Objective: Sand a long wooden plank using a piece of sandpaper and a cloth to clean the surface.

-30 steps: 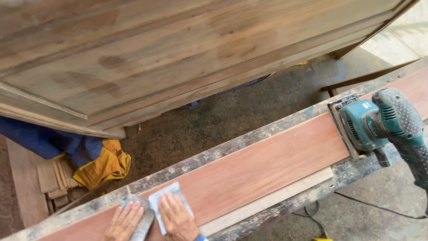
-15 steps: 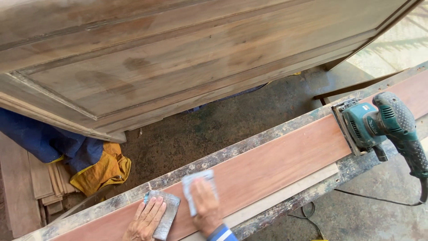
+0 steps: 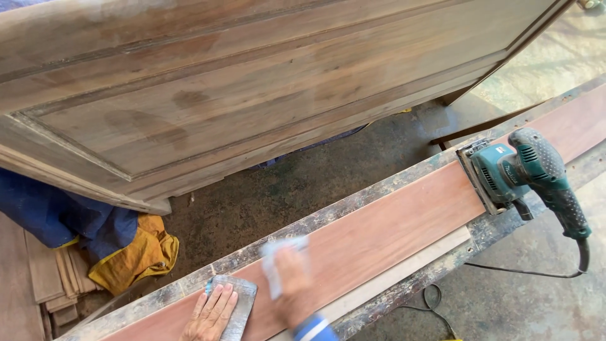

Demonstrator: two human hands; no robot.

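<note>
A long reddish wooden board [image 3: 385, 227] lies on a paint-stained workbench [image 3: 353, 202], running from lower left to upper right. My left hand [image 3: 211, 312] lies flat on a grey sanding block [image 3: 238, 306] at the board's near end. My right hand [image 3: 291, 284], blurred by motion, presses a pale sheet of sandpaper [image 3: 278, 252] onto the board. A teal electric sander [image 3: 524, 173] rests on the board to the right, its cord trailing down.
A large weathered wooden door panel [image 3: 252, 82] leans across the top of the view. Blue and yellow cloth [image 3: 107, 246] lies on the floor beside stacked wood strips [image 3: 57, 278]. A pale thin strip [image 3: 404, 278] runs along the board's near edge.
My right hand has slid the sandpaper up along the board to the right. My left hand and the block stay near the board's end. The view has shifted slightly.
</note>
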